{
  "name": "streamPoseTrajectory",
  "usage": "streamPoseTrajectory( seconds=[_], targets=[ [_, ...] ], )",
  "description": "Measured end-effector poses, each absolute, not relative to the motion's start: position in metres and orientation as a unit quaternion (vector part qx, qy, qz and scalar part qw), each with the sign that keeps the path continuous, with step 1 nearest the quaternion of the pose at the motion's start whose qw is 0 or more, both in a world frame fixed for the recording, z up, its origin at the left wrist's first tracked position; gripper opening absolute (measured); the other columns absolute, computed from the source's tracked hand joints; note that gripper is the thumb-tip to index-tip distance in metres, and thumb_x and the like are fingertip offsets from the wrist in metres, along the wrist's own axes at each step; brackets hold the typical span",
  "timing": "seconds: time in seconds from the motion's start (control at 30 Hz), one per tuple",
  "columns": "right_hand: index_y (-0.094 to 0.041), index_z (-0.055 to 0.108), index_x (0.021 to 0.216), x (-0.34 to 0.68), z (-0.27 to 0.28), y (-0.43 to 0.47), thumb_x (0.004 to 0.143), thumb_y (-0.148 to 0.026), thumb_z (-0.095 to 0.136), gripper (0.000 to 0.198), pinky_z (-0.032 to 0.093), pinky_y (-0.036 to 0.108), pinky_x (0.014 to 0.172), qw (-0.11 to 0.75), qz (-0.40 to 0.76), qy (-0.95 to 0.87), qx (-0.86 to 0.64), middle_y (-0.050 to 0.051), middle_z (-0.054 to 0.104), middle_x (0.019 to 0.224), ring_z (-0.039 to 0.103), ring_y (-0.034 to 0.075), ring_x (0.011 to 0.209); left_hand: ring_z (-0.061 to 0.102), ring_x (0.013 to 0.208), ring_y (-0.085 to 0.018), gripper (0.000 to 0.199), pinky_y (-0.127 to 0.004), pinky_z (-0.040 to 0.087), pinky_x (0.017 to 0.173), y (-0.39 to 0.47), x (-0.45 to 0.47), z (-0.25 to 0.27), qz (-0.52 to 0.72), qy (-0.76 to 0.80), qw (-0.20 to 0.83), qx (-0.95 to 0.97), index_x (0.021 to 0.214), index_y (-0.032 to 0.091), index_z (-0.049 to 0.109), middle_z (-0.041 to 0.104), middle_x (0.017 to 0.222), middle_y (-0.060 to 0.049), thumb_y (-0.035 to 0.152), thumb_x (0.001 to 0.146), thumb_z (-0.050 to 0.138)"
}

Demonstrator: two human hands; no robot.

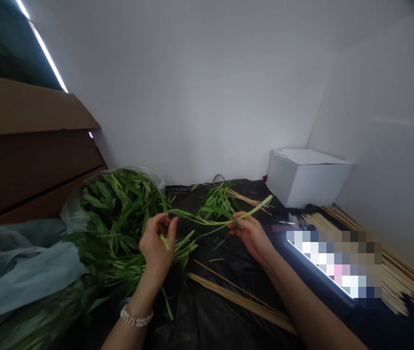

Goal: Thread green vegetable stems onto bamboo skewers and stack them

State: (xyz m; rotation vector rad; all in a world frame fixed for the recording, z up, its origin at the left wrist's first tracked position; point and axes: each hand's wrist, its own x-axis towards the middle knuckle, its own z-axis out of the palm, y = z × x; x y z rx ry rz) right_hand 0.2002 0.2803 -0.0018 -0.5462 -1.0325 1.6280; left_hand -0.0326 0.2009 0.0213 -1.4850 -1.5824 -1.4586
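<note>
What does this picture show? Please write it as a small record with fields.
right hand: holds long green stems
left hand: near the stems' left ends; grip unclear
bracelet: on left wrist
leaf pile: left, partly in clear plastic
thin sticks: on black sheet, between forearms
white box: back right

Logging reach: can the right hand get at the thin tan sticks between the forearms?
Probably yes: nothing appears to block the thin tan sticks, though the right hand holds a green leafy stem.

Work rm w/ wht walls [199, 97], greens [112, 209], sticks [236, 298].
</note>
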Motion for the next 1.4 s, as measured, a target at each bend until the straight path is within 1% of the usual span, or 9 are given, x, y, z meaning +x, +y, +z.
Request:
streamPoseTrajectory(
  seconds=[0.2,0.37,0.5,0.67,0.87,1.07,1.2,1.33,1.4],
  targets=[
    [-0.019,0.068,0.08,0.195,-0.005,0.276,0.069,-0.034,0.073,0.019,0.044,0.029,0.066,0.512,0.701,-0.436,-0.238,0.003,0.065,0.072,0.059,0.017,0.075,0.062,0.081,-0.015,0.015,-0.026,0.048,0.072,0.199,-0.011,0.005,-0.44,-0.487,0.27,-0.705,0.099,0.024,0.068,0.065,0.087,-0.003,0.019,0.086,0.063],
    [-0.019,0.068,0.079,0.195,-0.004,0.274,0.07,-0.033,0.073,0.017,0.044,0.029,0.068,0.498,0.713,-0.444,-0.216,0.002,0.064,0.073,0.058,0.017,0.076,0.06,0.074,-0.013,0.026,-0.024,0.046,0.066,0.204,-0.011,-0.002,-0.379,-0.524,0.26,-0.717,0.112,0.03,0.068,0.065,0.097,-0.005,0.024,0.088,0.062],
    [-0.019,0.068,0.076,0.196,-0.002,0.272,0.07,-0.031,0.073,0.014,0.043,0.029,0.069,0.491,0.702,-0.47,-0.213,0.001,0.063,0.076,0.058,0.016,0.075,0.057,0.066,-0.011,0.021,-0.024,0.045,0.062,0.206,-0.012,-0.006,-0.367,-0.529,0.244,-0.725,0.106,0.03,0.071,0.065,0.1,-0.005,0.027,0.088,0.061],
    [-0.019,0.07,0.079,0.197,-0.002,0.273,0.071,-0.032,0.072,0.015,0.045,0.029,0.069,0.491,0.684,-0.492,-0.223,0.002,0.064,0.078,0.06,0.017,0.078,0.063,0.085,-0.017,0.018,-0.027,0.048,0.074,0.205,-0.01,-0.004,-0.381,-0.498,0.239,-0.741,0.103,0.024,0.071,0.069,0.097,-0.005,0.022,0.088,0.06],
    [-0.019,0.074,0.082,0.2,-0.001,0.276,0.07,-0.034,0.076,0.02,0.045,0.027,0.066,0.506,0.687,-0.469,-0.228,0.003,0.066,0.075,0.06,0.016,0.075,0.063,0.084,-0.017,0.022,-0.03,0.048,0.077,0.205,-0.01,-0.001,-0.367,-0.497,0.242,-0.748,0.107,0.024,0.069,0.072,0.096,-0.005,0.018,0.088,0.058],
    [-0.02,0.075,0.088,0.197,-0.005,0.273,0.071,-0.036,0.077,0.023,0.045,0.027,0.069,0.489,0.698,-0.476,-0.217,0.004,0.072,0.081,0.063,0.017,0.082,0.063,0.078,-0.017,0.013,-0.034,0.047,0.081,0.205,-0.007,0.005,-0.43,-0.524,0.207,-0.706,0.085,0.021,0.069,0.071,0.086,-0.004,0.017,0.083,0.057],
    [-0.021,0.076,0.091,0.193,-0.008,0.268,0.071,-0.036,0.078,0.025,0.045,0.028,0.071,0.452,0.721,-0.487,-0.197,0.004,0.073,0.084,0.064,0.017,0.083,0.061,0.076,-0.017,0.012,-0.032,0.047,0.078,0.204,-0.015,0.012,-0.529,-0.572,0.119,-0.616,0.072,0.02,0.064,0.067,0.077,-0.002,0.018,0.08,0.055],
    [-0.021,0.075,0.086,0.197,-0.006,0.272,0.071,-0.039,0.078,0.024,0.046,0.028,0.071,0.48,0.736,-0.441,-0.182,0.003,0.07,0.078,0.062,0.015,0.079,0.058,0.072,-0.017,0.015,-0.028,0.047,0.068,0.21,-0.043,0.016,-0.634,-0.635,0.024,-0.441,0.074,0.02,0.06,0.061,0.073,0.0,0.024,0.082,0.048],
    [-0.021,0.074,0.085,0.2,-0.005,0.274,0.07,-0.04,0.079,0.025,0.046,0.029,0.071,0.493,0.735,-0.426,-0.189,0.002,0.069,0.076,0.061,0.015,0.077,0.059,0.076,-0.016,0.017,-0.028,0.048,0.073,0.214,-0.052,0.017,-0.657,-0.629,0.005,-0.416,0.077,0.02,0.055,0.062,0.076,-0.001,0.029,0.086,0.044]
  ],
)
